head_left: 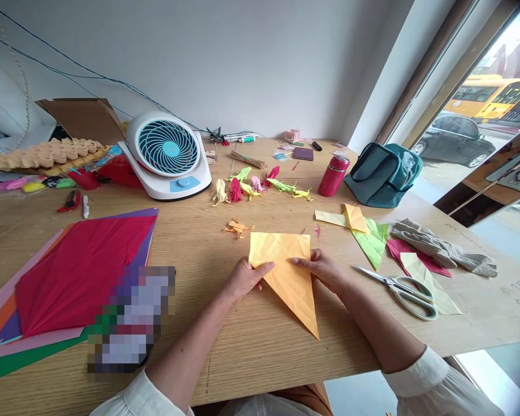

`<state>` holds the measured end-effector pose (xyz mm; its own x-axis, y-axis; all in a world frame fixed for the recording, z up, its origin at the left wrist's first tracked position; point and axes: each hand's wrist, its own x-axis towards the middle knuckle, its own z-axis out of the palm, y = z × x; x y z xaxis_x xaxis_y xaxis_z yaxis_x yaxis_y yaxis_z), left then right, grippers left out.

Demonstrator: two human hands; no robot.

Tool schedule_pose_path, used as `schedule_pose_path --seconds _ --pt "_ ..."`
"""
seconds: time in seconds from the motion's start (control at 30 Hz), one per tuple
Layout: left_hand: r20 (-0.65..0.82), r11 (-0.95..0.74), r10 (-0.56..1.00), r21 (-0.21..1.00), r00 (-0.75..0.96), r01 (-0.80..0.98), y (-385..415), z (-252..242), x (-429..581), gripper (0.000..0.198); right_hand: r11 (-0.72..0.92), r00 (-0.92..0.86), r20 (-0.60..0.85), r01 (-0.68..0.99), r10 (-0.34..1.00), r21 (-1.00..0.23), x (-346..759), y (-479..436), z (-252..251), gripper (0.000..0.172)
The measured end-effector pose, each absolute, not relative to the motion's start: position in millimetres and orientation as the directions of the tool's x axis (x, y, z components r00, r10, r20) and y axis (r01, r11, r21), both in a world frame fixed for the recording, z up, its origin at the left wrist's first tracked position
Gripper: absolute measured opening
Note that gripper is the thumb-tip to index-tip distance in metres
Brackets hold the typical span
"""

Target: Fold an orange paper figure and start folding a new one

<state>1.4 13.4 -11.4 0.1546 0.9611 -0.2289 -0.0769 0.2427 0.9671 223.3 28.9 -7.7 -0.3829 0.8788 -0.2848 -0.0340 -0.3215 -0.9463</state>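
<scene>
The left hand (246, 278) and right hand (325, 269) pinch the orange paper (286, 280) at 2 opposite edges, thumbs on top, probably to keep it flat. The paper is left of the red flask (333, 175) and nearer the person. Right of the flask and nearer, scissors (401, 292) lie on the surface (242, 358), apparently within reach; left of it, folded figures (236, 189) sit grouped, perhaps to leave working room.
</scene>
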Motion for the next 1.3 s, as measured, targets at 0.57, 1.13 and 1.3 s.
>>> schedule_pose_path --seconds 0.57,1.13,1.3 --pt "-0.287 0.32 0.942 0.923 0.172 -0.215 18 -8 -7 0.048 -0.255 -0.278 -0.246 0.003 0.929 -0.967 221 30 -6 0.059" --pt "-0.258 0.267 0.964 0.917 0.069 -0.296 23 -2 -13 0.052 -0.201 -0.246 -0.198 0.011 0.949 -0.979 224 31 -12 0.058" --pt "-0.244 0.244 0.969 0.916 0.042 -0.319 25 -4 -14 0.049 -0.193 -0.282 -0.186 0.003 0.941 -0.981 224 30 -12 0.052"
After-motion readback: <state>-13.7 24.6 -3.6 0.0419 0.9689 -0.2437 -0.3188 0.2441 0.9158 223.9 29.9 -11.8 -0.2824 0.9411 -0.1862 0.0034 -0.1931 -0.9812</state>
